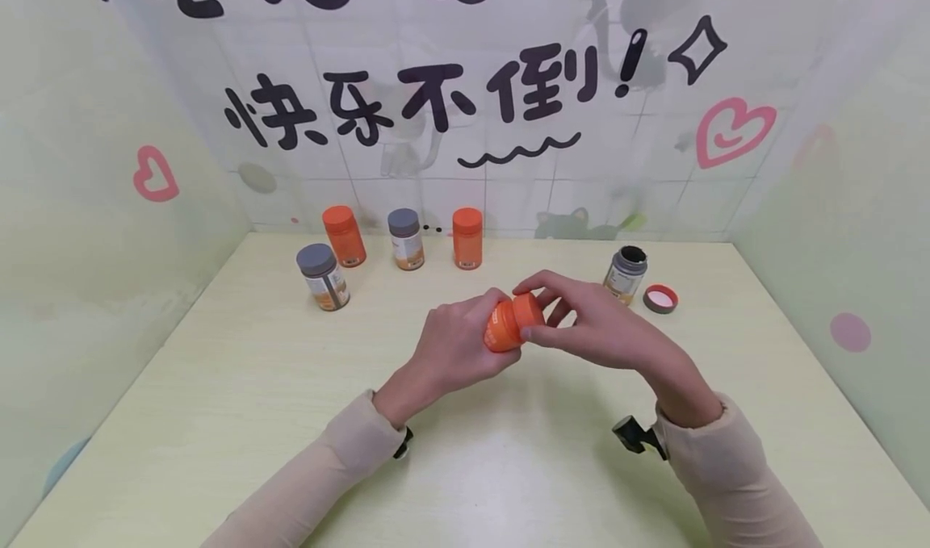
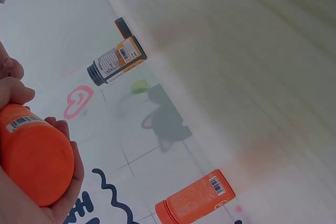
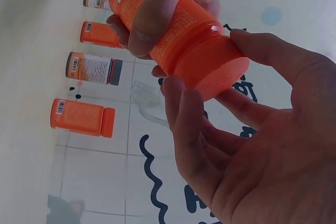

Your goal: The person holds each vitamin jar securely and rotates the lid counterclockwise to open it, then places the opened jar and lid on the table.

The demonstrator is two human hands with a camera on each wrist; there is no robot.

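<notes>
An orange pill bottle [image 1: 501, 328] is held tilted over the middle of the table. My left hand [image 1: 465, 338] wraps its fingers round the bottle's body, with the base showing in the left wrist view. On its upper end sits an orange screw cap [image 1: 529, 311]. My right hand [image 1: 592, 322] pinches this cap at its edge between thumb and fingers. The right wrist view shows the cap [image 3: 212, 69] on the bottle's neck and the right palm turned toward it.
An uncapped grey bottle [image 1: 626, 275] stands at the right, its cap [image 1: 660, 299] lying upturned beside it. Toward the back left are capped grey bottles [image 1: 323, 278] [image 1: 406, 240] and orange bottles [image 1: 345, 237] [image 1: 467, 239]. A printed sheet [image 1: 436, 161] hangs behind the table [image 1: 240, 354].
</notes>
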